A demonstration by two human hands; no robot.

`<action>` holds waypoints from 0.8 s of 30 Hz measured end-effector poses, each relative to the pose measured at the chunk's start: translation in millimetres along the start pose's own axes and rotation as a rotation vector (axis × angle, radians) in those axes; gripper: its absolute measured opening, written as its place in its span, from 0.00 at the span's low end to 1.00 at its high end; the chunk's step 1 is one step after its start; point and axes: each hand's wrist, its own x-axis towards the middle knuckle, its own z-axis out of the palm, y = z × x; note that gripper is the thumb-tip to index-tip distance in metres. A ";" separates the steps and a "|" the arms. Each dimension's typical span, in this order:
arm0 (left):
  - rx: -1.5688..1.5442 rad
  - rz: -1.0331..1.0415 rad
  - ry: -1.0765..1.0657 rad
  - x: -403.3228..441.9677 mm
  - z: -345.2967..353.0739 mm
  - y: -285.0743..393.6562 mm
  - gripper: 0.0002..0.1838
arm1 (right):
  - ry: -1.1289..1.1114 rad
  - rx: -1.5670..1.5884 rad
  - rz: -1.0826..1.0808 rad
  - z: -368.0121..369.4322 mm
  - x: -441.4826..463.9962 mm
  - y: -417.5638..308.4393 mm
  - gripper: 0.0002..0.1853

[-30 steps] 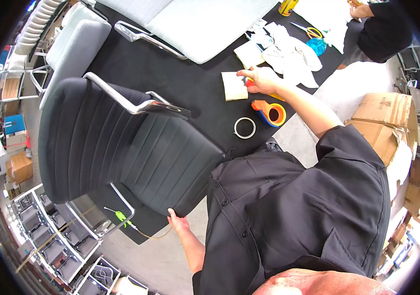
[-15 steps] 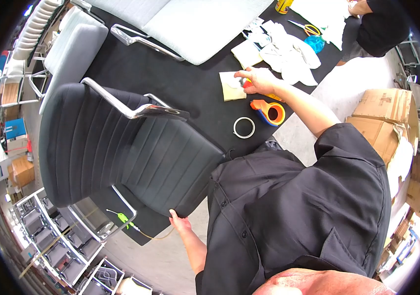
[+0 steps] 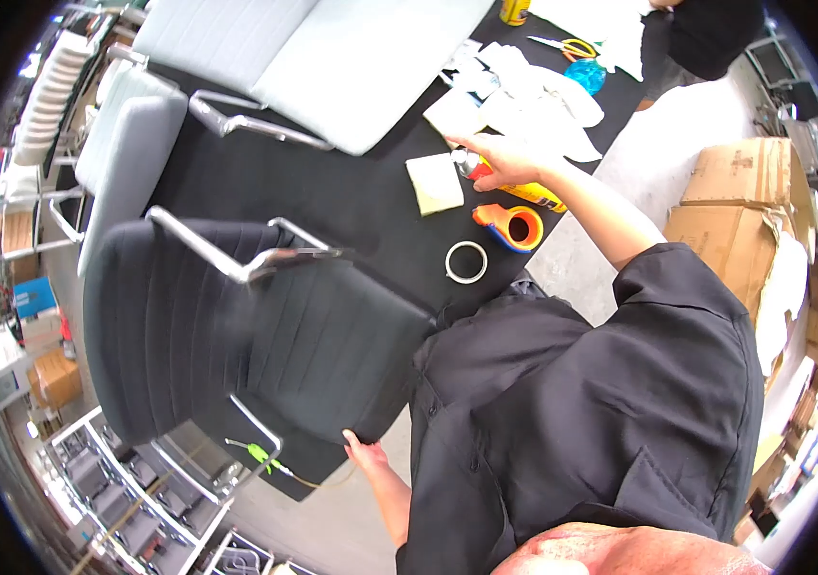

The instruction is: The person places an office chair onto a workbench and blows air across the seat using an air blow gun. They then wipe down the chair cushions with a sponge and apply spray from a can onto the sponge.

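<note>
A black padded chair [image 3: 332, 350] with chrome armrests lies on a black-covered table. At the edge of its seat is my left hand [image 3: 367, 452], gripping the edge with some fingers hidden. My right hand [image 3: 507, 161] is closed around a yellow and red can [image 3: 541, 197] with a silver top, beside a folded pale cloth [image 3: 436, 184]. Near that hand are an orange and blue tape dispenser [image 3: 514, 228] and a pale ring-shaped roll [image 3: 466, 262]. A bright green air blow gun [image 3: 261, 458] with a thin hose rests by the chair's lower armrest.
Light grey chairs [image 3: 332, 81] occupy the table's far side. White cloths [image 3: 543, 110], yellow-handled scissors [image 3: 577, 48] and another yellow can [image 3: 514, 11] lie near the far right. Another person [image 3: 715, 38] is at the top right. Cardboard boxes [image 3: 730, 206] stand right of me.
My view has shifted, so the chair and tools appear lower. More of the yellow can shows beneath my right hand. My left hand stays at the seat edge.
</note>
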 end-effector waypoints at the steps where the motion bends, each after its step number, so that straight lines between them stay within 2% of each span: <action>1: -0.017 -0.039 0.019 -1.8 3.7 5.2 0.50 | 0.070 0.047 -0.011 -11.2 -2.8 0.6 0.54; 2: -0.035 -0.077 0.040 2.8 3.3 5.2 0.50 | 0.139 0.093 -0.026 -23.9 -5.1 -1.7 0.54; 3: -0.025 -0.082 0.083 -5.6 14.7 9.2 0.50 | 0.124 -0.013 0.115 -55.5 -11.1 -25.9 0.52; 4: -0.016 -0.085 0.131 -14.1 17.4 11.5 0.50 | 0.140 -0.017 0.124 -65.4 -12.0 -18.4 0.52; 6: -0.024 -0.083 0.160 -20.7 29.7 15.8 0.48 | 0.475 -0.036 0.085 -91.8 -5.5 7.0 0.50; 8: 0.025 -0.053 0.165 -28.9 37.9 20.5 0.45 | 0.785 -0.136 -0.113 -127.9 0.3 24.8 0.48; 9: 0.072 -0.046 0.198 -31.1 42.8 20.7 0.42 | 0.828 -0.083 -0.001 -143.5 2.6 32.7 0.48; 10: 0.078 -0.041 0.194 -32.9 44.4 20.4 0.42 | 0.868 -0.028 0.112 -157.7 4.4 34.4 0.48; 12: 0.108 -0.022 0.147 -41.3 50.0 18.6 0.42 | 0.914 0.222 0.073 -180.2 14.9 66.0 0.48; 13: 0.225 0.038 0.135 -54.8 62.2 19.1 0.41 | 0.957 0.271 0.042 -189.8 18.3 62.0 0.44; 15: 0.210 0.041 0.127 -61.8 72.2 12.9 0.40 | 1.006 0.321 0.008 -204.0 25.3 65.6 0.41; 17: 0.231 -0.008 0.140 -62.7 75.5 9.8 0.39 | 0.935 0.427 -0.020 -211.9 35.7 96.6 0.50; 18: 0.236 -0.004 0.138 -66.8 82.4 10.3 0.39 | 0.941 0.429 -0.019 -212.8 40.7 119.0 0.50; 20: 0.281 -0.083 0.170 -88.0 107.8 17.2 0.40 | 0.920 0.218 0.106 -205.4 47.3 168.7 0.49; 22: 0.299 -0.094 0.163 -82.5 101.6 12.8 0.41 | 0.941 0.222 0.119 -199.2 45.1 181.0 0.48; 24: 0.173 -0.136 0.015 -55.2 68.1 1.2 0.44 | 1.031 0.442 0.117 -201.6 43.6 182.9 0.49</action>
